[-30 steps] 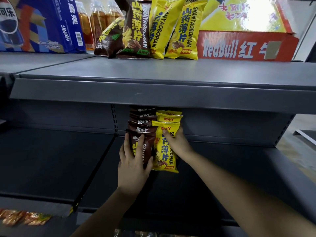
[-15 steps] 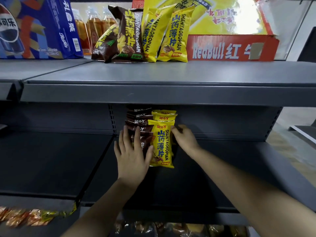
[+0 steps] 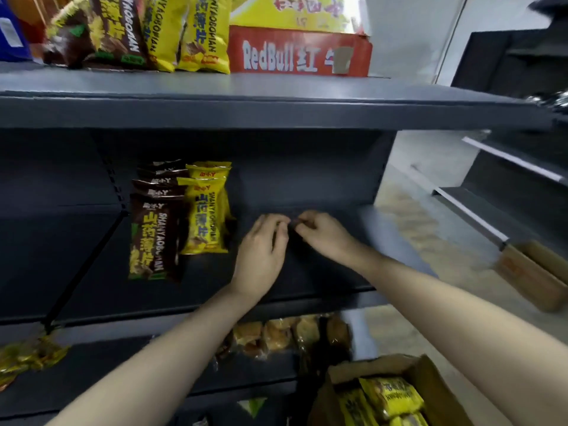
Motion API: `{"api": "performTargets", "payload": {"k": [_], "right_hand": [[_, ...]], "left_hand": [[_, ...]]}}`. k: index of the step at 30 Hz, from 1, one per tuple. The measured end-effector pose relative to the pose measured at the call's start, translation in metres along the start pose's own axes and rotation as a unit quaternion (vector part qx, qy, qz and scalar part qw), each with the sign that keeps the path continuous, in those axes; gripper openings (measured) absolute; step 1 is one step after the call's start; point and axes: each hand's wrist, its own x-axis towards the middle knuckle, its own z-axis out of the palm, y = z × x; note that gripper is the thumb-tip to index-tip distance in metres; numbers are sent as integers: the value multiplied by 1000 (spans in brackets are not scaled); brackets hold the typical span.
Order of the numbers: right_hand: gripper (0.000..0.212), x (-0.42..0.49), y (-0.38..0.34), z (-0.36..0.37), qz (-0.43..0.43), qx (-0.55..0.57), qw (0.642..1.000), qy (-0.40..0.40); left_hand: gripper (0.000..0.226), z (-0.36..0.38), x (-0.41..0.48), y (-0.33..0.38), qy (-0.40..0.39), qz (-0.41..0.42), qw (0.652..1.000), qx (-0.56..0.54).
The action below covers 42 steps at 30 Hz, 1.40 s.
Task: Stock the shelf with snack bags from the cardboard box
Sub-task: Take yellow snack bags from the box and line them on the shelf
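Left hand (image 3: 261,250) and right hand (image 3: 325,235) were fingertip to fingertip over the shelf (image 3: 307,272), just right of the snack bags (image 3: 153,238), apart from them. Fingers curled; grip unclear in blur. Cardboard box (image 3: 430,373) was lower right.

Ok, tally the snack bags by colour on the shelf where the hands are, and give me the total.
Brown bags: 5, going by the tops that show in the row
Yellow bags: 2
Total: 7
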Motion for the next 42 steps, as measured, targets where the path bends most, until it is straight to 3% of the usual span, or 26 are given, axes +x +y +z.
{"api": "performTargets", "payload": {"k": [6,10,15,20,22,24,26,29,33,36,39,42], "right_hand": [[13,-75,64,-52,35,-14,999,-3],[15,-123,106,-67,133,91,986,28],[14,-176,171,-60,188,92,977,-29],[17,-203,234,-39,244,67,965,-76],[20,-207,259,-30,267,32,957,-110],[27,-206,282,-21,298,21,943,-144],[31,-205,301,-9,315,8,934,-169],[30,-204,324,9,303,-66,927,-212],[35,-205,347,37,293,-117,911,-267],[37,-201,361,54,333,-118,899,-259],[55,-200,375,66,364,-102,889,-258],[58,-201,390,77,285,-202,891,-291]], "left_hand": [[36,81,-55,57,-49,-20,990,-131],[36,125,-93,75,-161,-69,978,-109],[45,177,-140,69,-272,-117,954,-53],[36,219,-187,40,-376,-269,886,-32],[32,228,-200,37,-415,-295,857,-76],[30,234,-212,36,-453,-333,826,-38],[38,242,-229,27,-459,-345,817,64],[44,256,-248,17,-485,-380,778,123],[48,276,-256,10,-499,-427,742,140],[53,287,-261,3,-495,-468,720,129],[64,296,-265,-2,-494,-476,714,140],[73,306,-269,-9,-499,-483,709,127]]}}
